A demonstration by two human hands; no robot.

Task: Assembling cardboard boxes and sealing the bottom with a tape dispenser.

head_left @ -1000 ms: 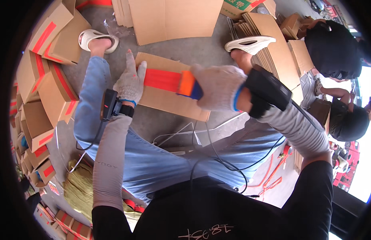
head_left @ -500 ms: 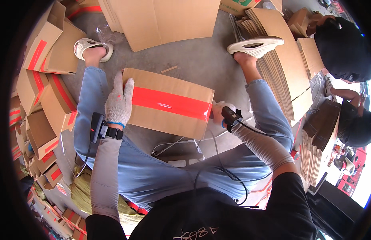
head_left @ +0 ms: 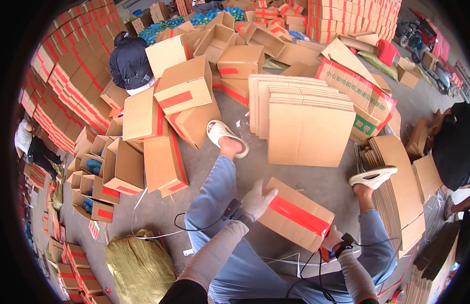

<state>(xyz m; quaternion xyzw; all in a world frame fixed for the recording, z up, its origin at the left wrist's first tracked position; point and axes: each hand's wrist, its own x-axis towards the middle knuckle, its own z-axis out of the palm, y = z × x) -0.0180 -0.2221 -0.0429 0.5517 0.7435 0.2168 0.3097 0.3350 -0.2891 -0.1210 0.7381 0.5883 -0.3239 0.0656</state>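
Observation:
A closed cardboard box [head_left: 295, 206] with a red tape strip along its top lies between my legs. My left hand [head_left: 256, 201], in a whitish knitted glove, grips its left end, a fingertip resting by the tape. At the opposite end, my gloved right hand [head_left: 334, 239] is closed beside the end of the tape strip. Something red shows just below that hand, but its kind is hidden by the hand and box. Straps with small dark devices and cables are on both wrists.
Flattened cardboard sheets [head_left: 311, 126] stand ahead, and another stack [head_left: 397, 187] leans by my right foot. Open cartons [head_left: 124, 167] crowd the left. An olive sack [head_left: 138, 268] lies near left. A person in dark clothes [head_left: 131, 61] is far left; another [head_left: 455, 147] is at right.
My view has tilted up and swung left, bringing the carton stacks and a far person into sight. Both hands stay at the ends of the box.

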